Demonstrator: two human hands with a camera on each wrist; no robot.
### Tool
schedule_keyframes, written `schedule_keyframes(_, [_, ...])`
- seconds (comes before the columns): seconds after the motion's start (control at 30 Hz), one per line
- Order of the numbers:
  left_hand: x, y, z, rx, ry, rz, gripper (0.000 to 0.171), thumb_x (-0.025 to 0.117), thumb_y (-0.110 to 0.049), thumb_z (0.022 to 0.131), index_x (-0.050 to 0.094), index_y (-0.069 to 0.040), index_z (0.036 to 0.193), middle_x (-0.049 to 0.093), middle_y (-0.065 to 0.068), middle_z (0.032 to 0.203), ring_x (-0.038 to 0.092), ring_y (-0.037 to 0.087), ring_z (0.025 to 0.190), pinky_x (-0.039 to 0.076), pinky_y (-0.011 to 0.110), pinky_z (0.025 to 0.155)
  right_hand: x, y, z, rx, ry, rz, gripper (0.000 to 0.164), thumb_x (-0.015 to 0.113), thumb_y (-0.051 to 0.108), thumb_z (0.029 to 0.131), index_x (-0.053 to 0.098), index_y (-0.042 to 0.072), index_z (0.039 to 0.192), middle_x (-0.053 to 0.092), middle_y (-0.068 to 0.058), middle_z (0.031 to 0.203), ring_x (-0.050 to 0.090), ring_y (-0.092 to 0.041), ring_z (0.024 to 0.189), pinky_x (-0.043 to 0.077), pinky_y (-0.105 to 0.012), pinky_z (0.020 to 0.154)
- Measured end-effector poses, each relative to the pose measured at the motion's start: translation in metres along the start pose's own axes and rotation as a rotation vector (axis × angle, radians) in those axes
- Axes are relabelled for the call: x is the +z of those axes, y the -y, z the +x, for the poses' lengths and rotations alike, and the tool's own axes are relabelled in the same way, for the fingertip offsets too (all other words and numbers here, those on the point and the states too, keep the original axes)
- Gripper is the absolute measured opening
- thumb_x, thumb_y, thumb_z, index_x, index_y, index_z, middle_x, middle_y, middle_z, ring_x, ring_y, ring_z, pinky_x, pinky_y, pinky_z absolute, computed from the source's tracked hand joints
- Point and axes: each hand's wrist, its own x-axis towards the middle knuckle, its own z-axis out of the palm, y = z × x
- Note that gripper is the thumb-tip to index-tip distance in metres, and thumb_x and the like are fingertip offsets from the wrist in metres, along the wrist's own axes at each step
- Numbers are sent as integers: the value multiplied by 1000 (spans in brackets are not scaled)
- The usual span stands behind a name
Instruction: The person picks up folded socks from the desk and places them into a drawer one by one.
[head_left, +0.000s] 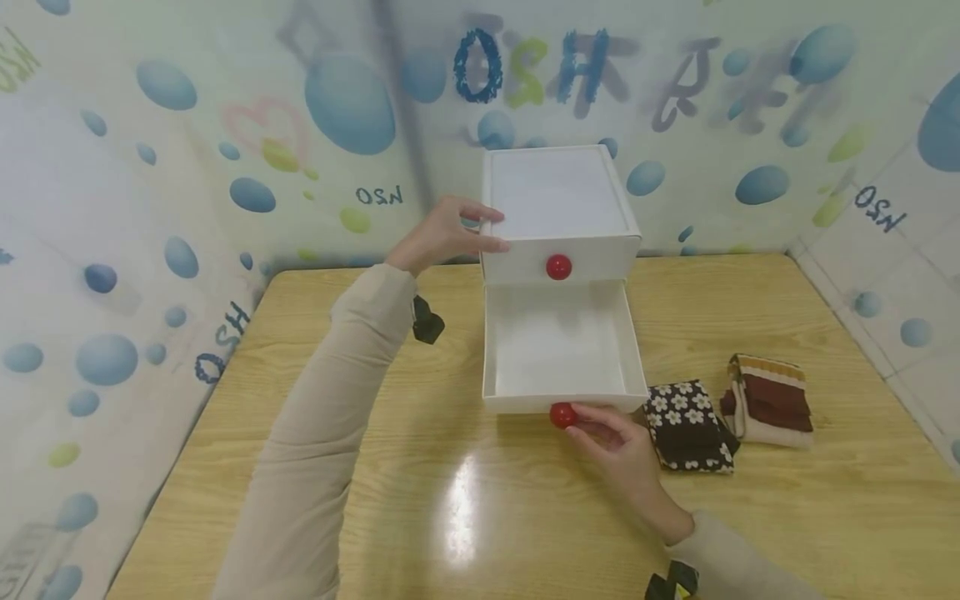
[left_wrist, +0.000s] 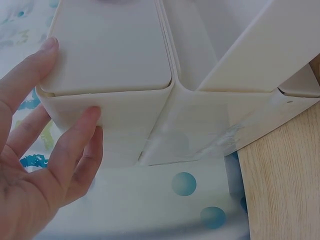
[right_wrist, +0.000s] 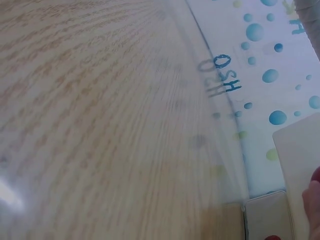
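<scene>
A white drawer box (head_left: 558, 192) with red knobs stands at the back of the table. Its lower drawer (head_left: 558, 354) is pulled out toward me, and I see nothing lying inside it. My left hand (head_left: 450, 233) grips the box's upper left front corner; in the left wrist view its fingers (left_wrist: 90, 120) and thumb lie on different faces. With thumb and fingertips my right hand (head_left: 626, 462) pinches the red knob (head_left: 563, 415) of the open drawer. The upper drawer, with its own red knob (head_left: 558, 267), is closed. The right wrist view catches only a bit of the hand (right_wrist: 313, 205).
Right of the open drawer lies a folded black cloth with white flowers (head_left: 688, 425). Beside it is a folded maroon, cream and mustard cloth (head_left: 771, 400). The wooden table (head_left: 405, 500) meets patterned walls (head_left: 247, 150) at the back and sides.
</scene>
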Motion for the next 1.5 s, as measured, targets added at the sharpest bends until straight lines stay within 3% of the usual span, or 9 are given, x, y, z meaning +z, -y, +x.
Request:
schedule_keyframes(0.6, [1, 1, 2, -25, -9, 0, 54, 75, -28, 71, 56, -12, 119, 48, 4, 117, 51, 16, 97, 50, 24, 71, -5, -1, -2, 22, 16, -25, 29, 60, -23, 69, 56, -17, 98, 61, -13, 99, 61, -12, 84, 50, -23, 72])
schedule_keyframes(0.87, [-3, 2, 0, -39, -15, 14, 56, 75, -30, 70, 55, -13, 120, 47, 4, 118, 52, 16, 96, 50, 24, 72, -8, 2, 3, 15, 113, -76, 33, 58, -23, 70, 55, -15, 102, 58, -26, 97, 61, -12, 85, 50, -23, 73])
schedule_keyframes(1.0, [-4, 2, 1, -36, -8, 19, 57, 74, -31, 70, 55, -13, 120, 47, 3, 120, 50, 15, 98, 50, 23, 72, -13, 5, 2, 19, 133, -125, 32, 59, -20, 71, 56, -13, 102, 58, -24, 97, 61, -11, 84, 50, -24, 72])
schedule_keyframes(1.17, [-3, 1, 2, -41, -11, 19, 56, 75, -31, 70, 56, -13, 120, 47, 4, 119, 52, 16, 96, 50, 23, 72, -25, 8, -2, 59, 157, -124, 28, 60, -18, 72, 56, -14, 100, 60, -19, 96, 61, -13, 83, 51, -25, 70])
schedule_keyframes(1.33, [-1, -1, 0, -36, -17, 26, 54, 75, -29, 71, 56, -13, 119, 48, 5, 117, 52, 16, 95, 51, 23, 70, -47, 12, -3, 21, 301, -66, 30, 57, -22, 70, 55, -16, 100, 62, -10, 99, 62, -14, 85, 51, -25, 71])
schedule_keyframes(1.4, [0, -2, 0, -32, -15, 20, 54, 74, -28, 71, 56, -12, 119, 48, 5, 117, 52, 17, 95, 51, 24, 70, -57, 14, -2, 1, 354, -55, 33, 57, -23, 70, 58, -11, 101, 61, -6, 100, 61, -14, 86, 51, -25, 71])
schedule_keyframes(1.5, [1, -3, 0, -29, -9, 12, 54, 74, -27, 72, 55, -12, 120, 47, 6, 118, 51, 17, 97, 51, 24, 71, -74, 18, -1, -7, 366, -79, 38, 57, -24, 70, 61, -3, 102, 62, -4, 100, 61, -12, 85, 51, -22, 71])
